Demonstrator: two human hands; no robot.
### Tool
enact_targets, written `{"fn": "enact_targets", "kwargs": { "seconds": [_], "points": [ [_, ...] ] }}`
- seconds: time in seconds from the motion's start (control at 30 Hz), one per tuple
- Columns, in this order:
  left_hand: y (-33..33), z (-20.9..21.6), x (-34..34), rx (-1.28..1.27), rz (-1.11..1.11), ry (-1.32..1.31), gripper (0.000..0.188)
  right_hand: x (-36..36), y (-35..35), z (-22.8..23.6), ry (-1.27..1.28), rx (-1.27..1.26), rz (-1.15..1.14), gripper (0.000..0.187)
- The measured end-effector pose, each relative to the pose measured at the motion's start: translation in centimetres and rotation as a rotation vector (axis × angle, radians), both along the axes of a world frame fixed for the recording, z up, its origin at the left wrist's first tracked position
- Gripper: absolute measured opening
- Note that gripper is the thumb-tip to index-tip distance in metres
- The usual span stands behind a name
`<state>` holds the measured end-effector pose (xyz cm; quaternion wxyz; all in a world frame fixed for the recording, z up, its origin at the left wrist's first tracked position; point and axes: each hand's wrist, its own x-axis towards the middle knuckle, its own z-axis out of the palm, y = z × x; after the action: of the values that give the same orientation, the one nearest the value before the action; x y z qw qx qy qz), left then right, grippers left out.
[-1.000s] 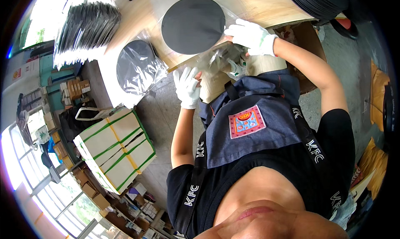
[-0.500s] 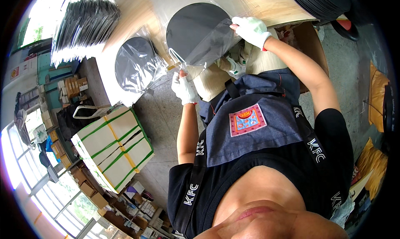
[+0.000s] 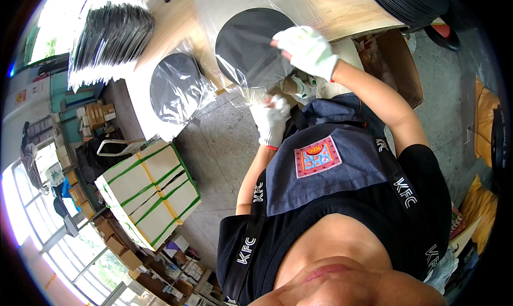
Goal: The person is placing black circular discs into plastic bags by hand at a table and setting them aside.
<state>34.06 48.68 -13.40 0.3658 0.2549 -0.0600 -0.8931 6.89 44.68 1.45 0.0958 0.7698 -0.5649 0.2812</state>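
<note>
A round black disc [image 3: 250, 41] lies inside a clear plastic bag [image 3: 206, 12] on the table, close to its near edge. My left hand [image 3: 272, 122], in a white glove with bare fingertips, is closed at the bag's crumpled near edge, which it seems to pinch. Over the right part of the disc, my right hand [image 3: 309, 52] is open, gloved the same way, its fingers stretched to the left. Whether its fingertips touch the plastic, I cannot tell. Left of these lies a bagged black disc [image 3: 173, 87], its shiny wrapping wrinkled and overhanging the table edge.
A tall stack of bagged discs [image 3: 112, 36] stands at the far left of the wooden table [image 3: 342, 9]. Bare black discs [image 3: 409, 4] are piled at the far right. Below are an open cardboard box [image 3: 401, 65] and a white strapped stack [image 3: 152, 191] on the floor.
My right hand has left the bag's right edge and moved left over the disc. My left hand has shifted right and nearer my body, along the bag's near edge.
</note>
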Motion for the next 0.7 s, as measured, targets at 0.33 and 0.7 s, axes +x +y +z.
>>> {"fn": "enact_targets", "kwargs": {
  "seconds": [0.33, 0.7],
  "points": [
    [-3.0, 10.0, -6.7, -0.271, 0.141, -0.45, 0.035, -4.1, -6.4, -1.6, -0.386, 0.51, -0.325, 0.037],
    [-12.3, 12.3, 17.2, -0.506, 0.281, -0.255, 0.015, -10.5, -3.9, 0.9, -0.425, -0.055, -0.17, 0.038]
  ]
}}
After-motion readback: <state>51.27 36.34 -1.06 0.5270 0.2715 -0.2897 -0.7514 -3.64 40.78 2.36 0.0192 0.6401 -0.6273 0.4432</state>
